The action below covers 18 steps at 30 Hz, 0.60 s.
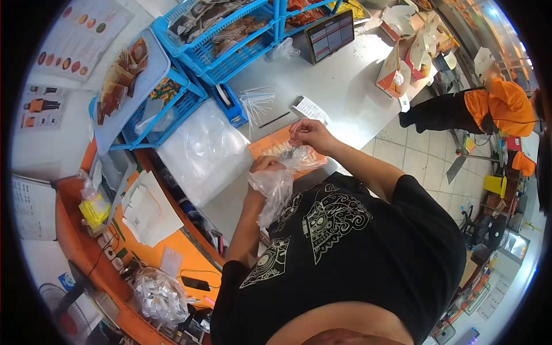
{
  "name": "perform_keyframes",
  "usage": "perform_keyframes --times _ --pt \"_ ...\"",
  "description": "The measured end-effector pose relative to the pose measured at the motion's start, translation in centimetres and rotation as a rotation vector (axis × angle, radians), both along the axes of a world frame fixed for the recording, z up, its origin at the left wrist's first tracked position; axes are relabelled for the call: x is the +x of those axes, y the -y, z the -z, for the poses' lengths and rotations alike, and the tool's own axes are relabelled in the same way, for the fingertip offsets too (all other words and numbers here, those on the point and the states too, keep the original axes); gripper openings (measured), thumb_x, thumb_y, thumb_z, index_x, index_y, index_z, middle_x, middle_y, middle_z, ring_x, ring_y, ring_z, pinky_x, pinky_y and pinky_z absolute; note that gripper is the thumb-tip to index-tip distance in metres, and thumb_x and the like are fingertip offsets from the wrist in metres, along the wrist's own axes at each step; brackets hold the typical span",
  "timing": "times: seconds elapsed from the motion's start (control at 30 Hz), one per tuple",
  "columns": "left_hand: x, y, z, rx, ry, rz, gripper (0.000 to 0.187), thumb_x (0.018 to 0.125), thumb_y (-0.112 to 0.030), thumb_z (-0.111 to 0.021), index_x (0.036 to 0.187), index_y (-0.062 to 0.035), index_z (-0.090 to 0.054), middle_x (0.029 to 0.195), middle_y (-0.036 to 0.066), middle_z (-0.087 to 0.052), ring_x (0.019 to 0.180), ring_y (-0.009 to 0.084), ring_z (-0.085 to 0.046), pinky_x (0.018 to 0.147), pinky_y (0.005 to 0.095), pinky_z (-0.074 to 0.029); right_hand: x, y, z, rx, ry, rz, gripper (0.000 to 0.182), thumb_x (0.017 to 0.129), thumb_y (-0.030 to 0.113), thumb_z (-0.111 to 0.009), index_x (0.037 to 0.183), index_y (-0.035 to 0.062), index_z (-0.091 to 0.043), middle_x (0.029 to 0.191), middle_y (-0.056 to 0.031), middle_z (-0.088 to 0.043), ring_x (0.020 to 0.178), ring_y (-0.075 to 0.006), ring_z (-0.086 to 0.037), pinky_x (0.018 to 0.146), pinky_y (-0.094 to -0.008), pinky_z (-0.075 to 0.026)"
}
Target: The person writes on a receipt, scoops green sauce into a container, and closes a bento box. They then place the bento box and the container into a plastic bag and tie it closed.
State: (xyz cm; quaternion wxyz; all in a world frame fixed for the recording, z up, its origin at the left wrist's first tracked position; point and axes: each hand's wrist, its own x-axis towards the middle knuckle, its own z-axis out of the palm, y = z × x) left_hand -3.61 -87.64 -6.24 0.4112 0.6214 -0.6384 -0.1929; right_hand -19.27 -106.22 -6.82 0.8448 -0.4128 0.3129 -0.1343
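Note:
A clear plastic bag (271,192) hangs crumpled against the front of my black shirt. My left hand (265,165) is closed around it, with the fingers partly covered by the film. Just to the right, my right hand (313,137) is closed in a pinch above the bag's loose upper part; what sits between its fingertips is too small to make out. Under both hands lies a flat orange item with white lettering (270,142), partly hidden by the bag. Beyond it are a printed receipt (310,109) and a thin black stick (274,119).
A stack of clear plastic bags (201,152) lies left, near thin white strips (257,108) and a blue dispenser (229,105). Blue baskets (221,63) and a tablet (330,36) stand behind. Food boxes (394,77) line the far counter; a person in orange (506,106) stands right.

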Motion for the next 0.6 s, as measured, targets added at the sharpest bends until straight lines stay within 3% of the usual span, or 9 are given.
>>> perform_keyframes --times 0.07,0.17,0.27,0.37,0.47,0.5,0.53,0.57,0.6 --pt "0.0 0.0 -0.1 0.020 0.019 -0.017 0.022 0.058 -0.015 -0.076 0.080 -0.0130 -0.070 0.088 0.003 -0.059 0.083 0.0263 -0.059 0.074 0.0389 -0.047 -0.5 -1.2 0.7 -0.042 -0.016 0.006 0.012 0.086 0.000 -0.065 0.097 -0.0012 -0.060 0.093 -0.0084 -0.063 0.086 -0.0199 -0.067 0.078 -0.0321 -0.059" --pt "-0.1 -0.4 1.5 0.049 0.041 -0.061 0.020 0.062 -0.013 -0.076 0.081 -0.0110 -0.070 0.091 0.007 -0.058 0.082 0.0267 -0.057 0.073 0.0382 -0.047 -0.8 -2.3 1.0 -0.216 -0.075 -0.083 0.009 0.088 0.007 -0.069 0.093 0.0002 -0.066 0.083 -0.0073 -0.068 0.075 -0.0153 -0.068 0.060 -0.0273 -0.056" --pt "-0.5 -0.7 1.9 0.006 -0.018 -0.070 0.022 0.063 -0.011 -0.077 0.084 -0.0123 -0.072 0.094 0.006 -0.056 0.081 0.0245 -0.056 0.072 0.0360 -0.046 -0.8 -2.8 1.2 -0.257 -0.109 -0.103 0.008 0.087 0.007 -0.069 0.090 -0.0002 -0.066 0.081 -0.0068 -0.068 0.071 -0.0139 -0.067 0.055 -0.0259 -0.053" --pt "-1.0 -1.2 1.5 -0.003 -0.035 -0.116 0.020 0.067 -0.010 -0.076 0.087 -0.0128 -0.072 0.095 0.006 -0.056 0.083 0.0230 -0.055 0.073 0.0350 -0.046 -0.6 -3.1 0.8 -0.308 -0.130 -0.148 0.011 0.087 0.009 -0.070 0.090 -0.0012 -0.067 0.080 -0.0056 -0.068 0.069 -0.0117 -0.066 0.053 -0.0244 -0.051" --pt "-1.2 -1.0 2.7 -0.114 0.009 -0.138 0.021 0.070 -0.011 -0.076 0.089 -0.0079 -0.070 0.093 0.007 -0.057 0.076 0.0221 -0.055 0.067 0.0349 -0.048 -0.3 -4.0 1.2 -0.423 -0.238 -0.211 0.014 0.086 0.010 -0.070 0.092 -0.0017 -0.067 0.080 -0.0045 -0.068 0.068 -0.0096 -0.065 0.053 -0.0234 -0.051" --pt "-1.4 -1.8 2.7 -0.111 0.028 -0.138 0.021 0.071 -0.011 -0.076 0.090 -0.0074 -0.070 0.092 0.007 -0.057 0.075 0.0218 -0.056 0.066 0.0347 -0.048 -0.1 -4.9 3.6 -0.400 -0.245 -0.207 0.012 0.084 0.007 -0.069 0.094 -0.0002 -0.068 0.082 -0.0053 -0.069 0.072 -0.0108 -0.065 0.058 -0.0258 -0.053" --pt "-1.7 -2.0 2.6 -0.103 0.048 -0.134 0.022 0.071 -0.011 -0.076 0.091 -0.0069 -0.069 0.091 0.007 -0.058 0.074 0.0216 -0.056 0.065 0.0346 -0.048 0.5 -6.4 7.3 -0.438 0.001 -0.098 0.012 0.082 0.002 -0.068 0.093 0.0020 -0.069 0.084 -0.0071 -0.070 0.076 -0.0137 -0.066 0.065 -0.0292 -0.055" --pt "-1.7 -1.9 2.5 -0.099 0.072 -0.135 0.022 0.072 -0.011 -0.075 0.092 -0.0064 -0.069 0.090 0.007 -0.059 0.072 0.0213 -0.057 0.064 0.0344 -0.048 0.8 -6.8 10.7 -0.458 -0.095 -0.160 0.015 0.079 0.000 -0.068 0.093 0.0022 -0.069 0.088 -0.0088 -0.070 0.080 -0.0158 -0.066 0.071 -0.0315 -0.055" --pt "-1.7 -1.5 2.6 -0.080 0.090 -0.136 0.023 0.072 -0.011 -0.075 0.093 -0.0059 -0.069 0.089 0.007 -0.059 0.071 0.0210 -0.057 0.064 0.0343 -0.048 1.0 -6.7 11.4 -0.582 -0.098 -0.122 0.015 0.078 0.000 -0.069 0.093 0.0009 -0.069 0.086 -0.0086 -0.070 0.076 -0.0142 -0.066 0.066 -0.0298 -0.054"
